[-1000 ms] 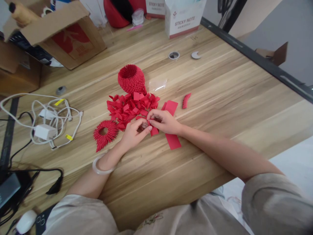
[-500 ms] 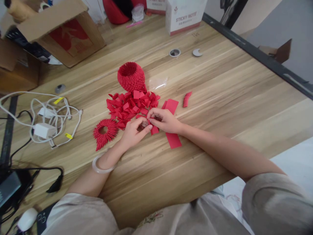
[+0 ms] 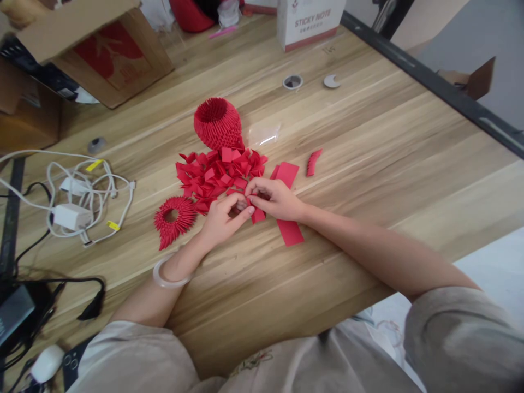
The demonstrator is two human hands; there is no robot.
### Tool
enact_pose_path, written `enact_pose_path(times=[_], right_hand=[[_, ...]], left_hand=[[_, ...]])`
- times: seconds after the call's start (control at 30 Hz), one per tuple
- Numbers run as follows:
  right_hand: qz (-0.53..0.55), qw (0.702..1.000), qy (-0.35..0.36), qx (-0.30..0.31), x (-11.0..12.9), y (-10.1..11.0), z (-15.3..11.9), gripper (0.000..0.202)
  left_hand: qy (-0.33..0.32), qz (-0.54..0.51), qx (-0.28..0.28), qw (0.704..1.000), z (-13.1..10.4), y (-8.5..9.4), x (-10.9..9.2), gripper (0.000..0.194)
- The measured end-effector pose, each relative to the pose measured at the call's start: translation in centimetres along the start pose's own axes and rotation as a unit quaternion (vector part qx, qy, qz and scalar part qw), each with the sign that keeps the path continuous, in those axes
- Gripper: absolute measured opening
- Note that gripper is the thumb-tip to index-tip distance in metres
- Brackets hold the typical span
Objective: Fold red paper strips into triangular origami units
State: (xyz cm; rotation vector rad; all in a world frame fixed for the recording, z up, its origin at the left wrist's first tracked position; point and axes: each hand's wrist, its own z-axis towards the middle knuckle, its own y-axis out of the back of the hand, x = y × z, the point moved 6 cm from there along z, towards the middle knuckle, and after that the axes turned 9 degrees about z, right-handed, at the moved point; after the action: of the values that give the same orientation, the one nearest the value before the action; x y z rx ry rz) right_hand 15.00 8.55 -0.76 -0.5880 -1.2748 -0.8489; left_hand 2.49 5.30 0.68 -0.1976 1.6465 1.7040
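The red paper (image 3: 258, 216) is between the left hand (image 3: 223, 218) and the right hand (image 3: 278, 200), above the desk (image 3: 352, 164), near the heap of folded pieces (image 3: 216, 177). Thumb and fingers of each hand look pinched together on it, though the exact contact is partly hidden. It should be almost weightless, thin and fairly crisp, easy to crease or tear but hardly slippery; the edges and the fold line seem the best places to take hold. The right hand crosses over longer red strips (image 3: 290, 233).

Beyond the heap, a bowl-shaped paper vessel (image 3: 216, 128) opens upward, only rows of points visible inside. The carton (image 3: 123, 65) stands open, its contents mostly hidden; the sticky-note box (image 3: 310, 27) is cut off at the top.
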Motion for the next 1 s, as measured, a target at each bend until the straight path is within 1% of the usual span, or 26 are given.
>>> enact_pose_path(times=[0.23,0.4,0.63,1.0], right_hand=[[0.001,1.000,0.004,0.001,0.04,-0.01,0.01,0.007],[0.001,1.000,-0.001,0.004,-0.07,-0.02,0.01,0.007],[-0.002,1.000,0.015,-0.002,0.00,0.04,0.02,0.007],[0.003,1.000,0.008,0.002,-0.05,-0.01,0.04,0.007]], left_hand=[[0.004,0.002,0.005,1.000,0.00,-0.08,0.04,0.023],[-0.007,0.000,-0.003,1.000,-0.03,-0.06,-0.05,0.020],[-0.013,0.004,-0.010,1.000,0.01,0.05,-0.11,0.019],[-0.011,0.005,-0.007,1.000,0.00,0.02,-0.11,0.020]])
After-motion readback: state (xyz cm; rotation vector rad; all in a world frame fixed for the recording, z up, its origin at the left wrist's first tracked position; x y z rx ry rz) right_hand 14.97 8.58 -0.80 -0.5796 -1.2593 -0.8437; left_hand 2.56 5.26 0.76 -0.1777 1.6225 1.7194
